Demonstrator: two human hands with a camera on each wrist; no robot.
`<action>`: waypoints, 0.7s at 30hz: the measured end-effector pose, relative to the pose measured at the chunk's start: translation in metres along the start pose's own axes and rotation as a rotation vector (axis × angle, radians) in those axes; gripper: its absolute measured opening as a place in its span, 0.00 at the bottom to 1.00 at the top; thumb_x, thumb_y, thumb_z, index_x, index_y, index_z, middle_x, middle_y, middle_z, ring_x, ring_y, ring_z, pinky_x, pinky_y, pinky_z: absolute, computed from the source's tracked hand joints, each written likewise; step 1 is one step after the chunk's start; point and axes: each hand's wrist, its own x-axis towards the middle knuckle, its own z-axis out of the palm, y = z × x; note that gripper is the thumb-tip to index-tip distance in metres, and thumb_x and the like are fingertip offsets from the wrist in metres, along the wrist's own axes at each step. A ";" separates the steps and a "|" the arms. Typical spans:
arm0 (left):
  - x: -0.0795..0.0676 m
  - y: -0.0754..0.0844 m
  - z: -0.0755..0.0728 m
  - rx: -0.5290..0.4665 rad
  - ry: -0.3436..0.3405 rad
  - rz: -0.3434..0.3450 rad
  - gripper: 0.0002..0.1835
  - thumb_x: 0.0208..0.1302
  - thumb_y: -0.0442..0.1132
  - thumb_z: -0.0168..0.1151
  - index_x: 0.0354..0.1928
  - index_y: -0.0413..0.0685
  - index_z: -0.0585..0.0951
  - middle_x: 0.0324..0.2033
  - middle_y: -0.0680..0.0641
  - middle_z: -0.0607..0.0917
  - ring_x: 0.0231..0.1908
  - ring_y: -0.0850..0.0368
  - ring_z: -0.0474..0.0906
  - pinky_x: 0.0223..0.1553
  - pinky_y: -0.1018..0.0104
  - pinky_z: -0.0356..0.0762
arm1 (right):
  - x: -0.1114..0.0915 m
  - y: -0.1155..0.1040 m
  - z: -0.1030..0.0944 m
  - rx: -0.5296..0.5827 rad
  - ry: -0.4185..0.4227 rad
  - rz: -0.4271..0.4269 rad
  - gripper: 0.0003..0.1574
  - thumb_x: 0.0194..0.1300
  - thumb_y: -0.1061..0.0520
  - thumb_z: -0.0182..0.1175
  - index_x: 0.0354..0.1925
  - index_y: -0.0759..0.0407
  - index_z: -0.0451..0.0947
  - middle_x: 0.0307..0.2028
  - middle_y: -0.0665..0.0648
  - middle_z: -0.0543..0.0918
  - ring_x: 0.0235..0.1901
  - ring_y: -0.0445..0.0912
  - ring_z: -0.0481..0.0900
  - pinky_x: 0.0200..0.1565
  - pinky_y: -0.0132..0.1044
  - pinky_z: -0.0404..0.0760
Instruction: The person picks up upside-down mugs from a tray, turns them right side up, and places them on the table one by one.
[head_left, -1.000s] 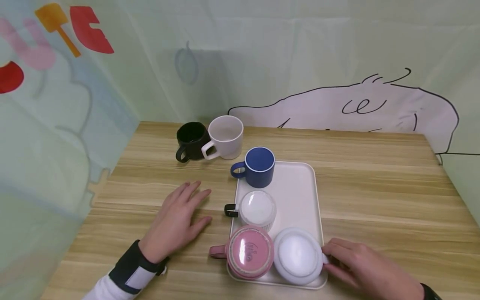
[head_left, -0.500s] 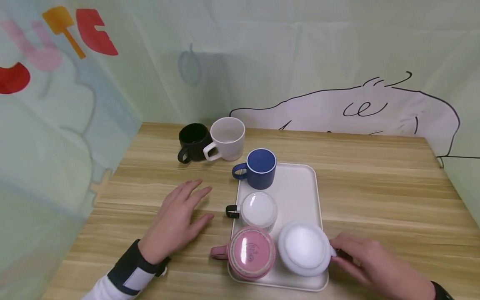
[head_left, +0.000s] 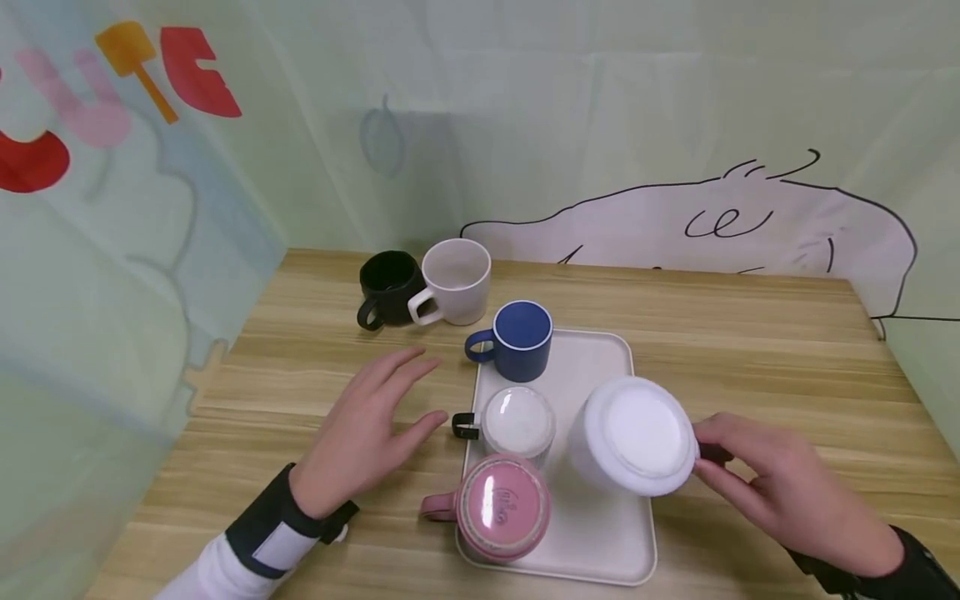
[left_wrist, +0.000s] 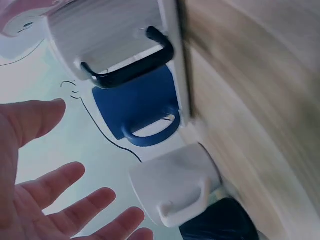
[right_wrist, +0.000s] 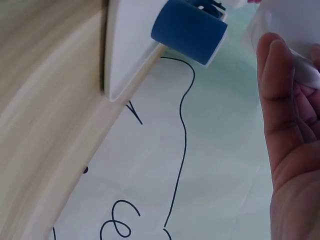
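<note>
My right hand (head_left: 787, 487) pinches the handle of a white mug (head_left: 637, 437), which hangs upside down and tilted above the right part of a white tray (head_left: 592, 550). In the right wrist view the fingers hide most of that handle. My left hand (head_left: 367, 425), fingers spread and holding nothing, hovers left of the tray. Nearest to it is an upside-down white mug with a black handle (head_left: 517, 423). A pink mug (head_left: 502, 508) stands upside down at the tray's front left. An upright blue mug (head_left: 521, 340) occupies the back left corner.
Behind the tray, toward the table's back edge, a black mug (head_left: 390, 287) and a pale mug with a square handle (head_left: 456, 282) stand upright side by side on the wooden table (head_left: 750, 358). A printed cloth (head_left: 600, 108) hangs behind.
My right hand has lifted the white mug off the tray's front right and carried it up and away from me. The left hand has shifted slightly right.
</note>
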 end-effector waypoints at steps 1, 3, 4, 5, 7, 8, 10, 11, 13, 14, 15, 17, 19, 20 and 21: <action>0.002 0.001 0.000 -0.010 0.003 0.005 0.34 0.58 0.52 0.72 0.65 0.46 0.76 0.65 0.43 0.73 0.65 0.46 0.67 0.65 0.49 0.64 | 0.003 0.001 -0.001 0.004 0.017 -0.002 0.26 0.51 0.69 0.73 0.48 0.54 0.81 0.40 0.45 0.83 0.34 0.34 0.81 0.36 0.22 0.79; 0.006 0.003 0.000 -0.021 0.005 0.015 0.34 0.59 0.52 0.71 0.65 0.46 0.76 0.65 0.44 0.72 0.65 0.47 0.67 0.65 0.50 0.64 | 0.008 0.003 -0.004 0.007 0.040 0.015 0.27 0.49 0.69 0.74 0.48 0.54 0.81 0.40 0.46 0.83 0.35 0.34 0.81 0.37 0.22 0.80; 0.008 0.004 -0.001 -0.024 0.006 0.018 0.34 0.59 0.53 0.71 0.65 0.46 0.76 0.66 0.44 0.72 0.65 0.47 0.67 0.65 0.50 0.64 | 0.011 0.004 -0.005 0.007 0.050 0.023 0.28 0.48 0.70 0.74 0.48 0.55 0.81 0.40 0.46 0.84 0.35 0.33 0.81 0.37 0.23 0.80; 0.010 0.005 -0.001 -0.028 0.006 0.021 0.34 0.60 0.53 0.71 0.65 0.47 0.76 0.66 0.44 0.72 0.65 0.48 0.67 0.65 0.51 0.64 | 0.013 0.006 -0.006 0.005 0.063 0.024 0.29 0.47 0.71 0.74 0.48 0.55 0.82 0.40 0.46 0.84 0.35 0.34 0.81 0.37 0.23 0.80; 0.014 0.006 -0.001 -0.042 0.009 0.029 0.34 0.60 0.53 0.70 0.65 0.47 0.76 0.66 0.44 0.72 0.66 0.48 0.67 0.65 0.51 0.64 | 0.018 0.006 -0.008 0.007 0.070 0.064 0.32 0.44 0.73 0.74 0.48 0.55 0.82 0.39 0.46 0.84 0.35 0.34 0.81 0.37 0.24 0.80; 0.016 0.007 -0.002 -0.049 0.010 0.035 0.34 0.61 0.53 0.70 0.66 0.47 0.75 0.66 0.45 0.72 0.66 0.48 0.67 0.65 0.52 0.64 | 0.020 0.007 -0.008 0.007 0.072 0.089 0.32 0.45 0.74 0.74 0.48 0.54 0.81 0.39 0.45 0.84 0.34 0.34 0.81 0.36 0.24 0.81; 0.020 0.008 -0.002 -0.064 0.014 0.048 0.34 0.61 0.52 0.70 0.66 0.46 0.75 0.66 0.45 0.72 0.66 0.48 0.67 0.66 0.52 0.64 | 0.024 0.008 -0.008 0.018 0.079 0.135 0.31 0.46 0.75 0.73 0.48 0.54 0.81 0.38 0.45 0.84 0.33 0.34 0.81 0.35 0.26 0.81; 0.023 0.009 -0.002 -0.073 0.016 0.057 0.34 0.61 0.52 0.70 0.66 0.46 0.75 0.65 0.45 0.72 0.65 0.49 0.67 0.66 0.53 0.63 | 0.026 0.009 -0.007 0.028 0.086 0.155 0.30 0.47 0.75 0.72 0.48 0.55 0.81 0.37 0.45 0.84 0.33 0.35 0.81 0.34 0.27 0.82; 0.028 0.011 -0.002 -0.092 0.022 0.073 0.33 0.60 0.51 0.70 0.65 0.45 0.75 0.65 0.47 0.73 0.65 0.50 0.67 0.66 0.54 0.63 | 0.031 0.011 -0.005 0.051 0.102 0.189 0.27 0.51 0.75 0.70 0.48 0.56 0.81 0.36 0.46 0.84 0.32 0.36 0.82 0.33 0.28 0.83; 0.031 0.012 -0.002 -0.105 0.022 0.080 0.33 0.60 0.50 0.70 0.65 0.45 0.75 0.64 0.47 0.73 0.65 0.51 0.68 0.66 0.55 0.63 | 0.033 0.012 -0.004 0.064 0.112 0.201 0.26 0.52 0.75 0.69 0.48 0.57 0.81 0.36 0.46 0.84 0.31 0.36 0.82 0.33 0.29 0.83; 0.034 0.014 -0.002 -0.121 0.024 0.087 0.33 0.61 0.50 0.70 0.65 0.45 0.75 0.64 0.48 0.73 0.65 0.51 0.68 0.66 0.56 0.63 | 0.036 0.013 -0.002 0.076 0.123 0.206 0.25 0.53 0.75 0.68 0.49 0.58 0.81 0.36 0.46 0.84 0.31 0.37 0.82 0.32 0.30 0.83; 0.039 0.017 -0.001 -0.155 0.022 0.093 0.32 0.61 0.49 0.70 0.65 0.46 0.75 0.64 0.49 0.73 0.65 0.53 0.67 0.66 0.57 0.64 | 0.041 0.016 0.001 0.107 0.146 0.202 0.24 0.55 0.76 0.67 0.49 0.60 0.81 0.36 0.48 0.84 0.30 0.39 0.82 0.32 0.31 0.83; 0.044 0.020 0.000 -0.189 0.010 0.094 0.32 0.62 0.49 0.69 0.65 0.45 0.75 0.64 0.49 0.74 0.65 0.54 0.68 0.65 0.58 0.65 | 0.047 0.019 0.005 0.134 0.165 0.201 0.23 0.56 0.76 0.66 0.49 0.60 0.80 0.36 0.49 0.84 0.30 0.39 0.82 0.32 0.31 0.83; 0.047 0.022 0.001 -0.212 0.001 0.092 0.32 0.63 0.49 0.69 0.66 0.45 0.74 0.64 0.49 0.74 0.64 0.54 0.68 0.65 0.58 0.65 | 0.051 0.021 0.007 0.154 0.177 0.199 0.22 0.57 0.76 0.65 0.49 0.61 0.80 0.36 0.50 0.84 0.30 0.40 0.82 0.31 0.31 0.83; 0.050 0.023 0.002 -0.229 -0.006 0.089 0.32 0.63 0.50 0.68 0.66 0.45 0.74 0.63 0.49 0.75 0.64 0.55 0.69 0.64 0.59 0.66 | 0.054 0.022 0.010 0.170 0.189 0.193 0.22 0.57 0.76 0.65 0.48 0.61 0.80 0.36 0.51 0.84 0.29 0.40 0.82 0.31 0.31 0.83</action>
